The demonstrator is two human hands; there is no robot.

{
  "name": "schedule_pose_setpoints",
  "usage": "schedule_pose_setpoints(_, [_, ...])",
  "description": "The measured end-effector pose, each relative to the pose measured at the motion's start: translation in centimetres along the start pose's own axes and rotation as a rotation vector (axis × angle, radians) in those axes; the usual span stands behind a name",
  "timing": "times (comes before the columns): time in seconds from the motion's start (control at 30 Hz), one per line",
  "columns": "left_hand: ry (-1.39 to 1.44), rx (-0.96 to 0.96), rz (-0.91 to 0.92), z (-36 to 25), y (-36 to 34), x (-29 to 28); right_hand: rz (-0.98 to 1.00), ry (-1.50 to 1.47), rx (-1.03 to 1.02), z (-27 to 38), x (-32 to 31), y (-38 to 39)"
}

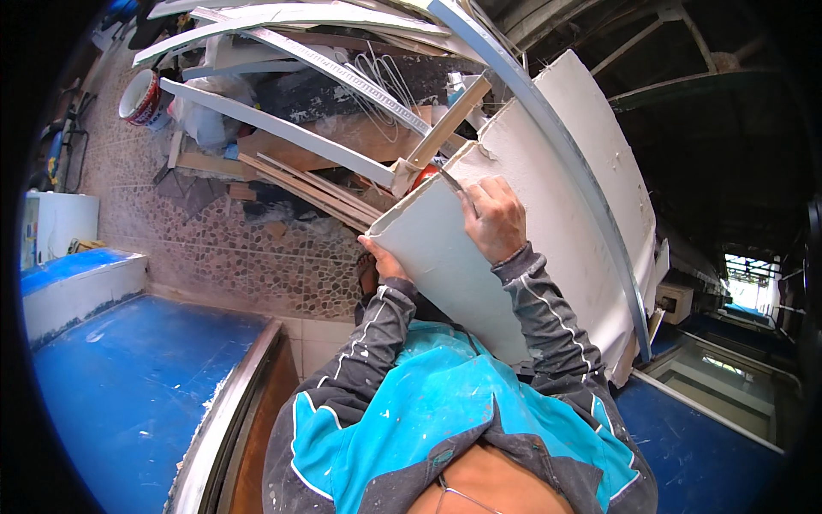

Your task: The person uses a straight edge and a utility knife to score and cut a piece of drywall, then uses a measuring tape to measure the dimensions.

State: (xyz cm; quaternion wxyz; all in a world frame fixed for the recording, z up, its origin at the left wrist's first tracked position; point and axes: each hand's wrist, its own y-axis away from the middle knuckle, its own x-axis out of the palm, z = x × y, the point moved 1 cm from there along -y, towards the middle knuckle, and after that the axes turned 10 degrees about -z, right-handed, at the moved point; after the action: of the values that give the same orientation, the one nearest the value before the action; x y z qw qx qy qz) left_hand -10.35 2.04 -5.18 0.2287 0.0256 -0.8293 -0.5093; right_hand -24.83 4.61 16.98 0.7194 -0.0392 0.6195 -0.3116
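In front of my body leans a white plasterboard sheet point(462, 274) with a rough, broken upper edge. My left hand point(387, 259) is closed around its left corner, the fingers partly hidden by the board. Over the face of the sheet, near that upper edge, my right hand point(497, 221) is closed around a thin, dark, blade-like tool point(449, 178). The tool's tip reaches the broken edge; its exact kind is hard to make out. A red object point(423, 176) shows just behind the edge, mostly hidden.
A long grey metal strip point(561, 137) curves across a larger white sheet point(591, 111) on the right. Wooden strips point(312, 193), white profiles point(278, 128) and loose wire lie ahead. A bucket point(141, 98) stands far left. Blue-topped surfaces point(145, 368) flank me.
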Motion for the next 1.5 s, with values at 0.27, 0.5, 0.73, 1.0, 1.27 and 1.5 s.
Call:
schedule_pose_setpoints(0.27, [0.035,-0.029,0.027,-0.8,1.4,1.9,0.048,0.049,-0.143,0.5,-0.9,-0.8])
schedule_pose_setpoints(0.5, [-0.015,-0.065,-0.05,1.1,-1.1,0.2,0.116,0.024,-0.13,0.5,-1.4,-0.7])
schedule_pose_setpoints(0.73, [-0.098,-0.087,-0.006,2.1,-3.0,-1.3,0.163,-0.046,-0.079,-0.1,-1.9,0.3])
schedule_pose_setpoints(1.0, [-0.076,0.021,0.012,2.0,-3.5,-2.0,0.235,-0.061,-0.078,-1.3,-3.0,2.6])
schedule_pose_setpoints(1.27, [-0.029,-0.019,-0.015,0.3,-0.6,-0.2,0.281,-0.101,-0.092,-1.4,-3.8,2.4])
schedule_pose_setpoints(1.5, [-0.188,0.046,-0.166,1.6,-3.0,-1.7,0.312,-0.057,-0.031,-2.3,-4.8,4.5])
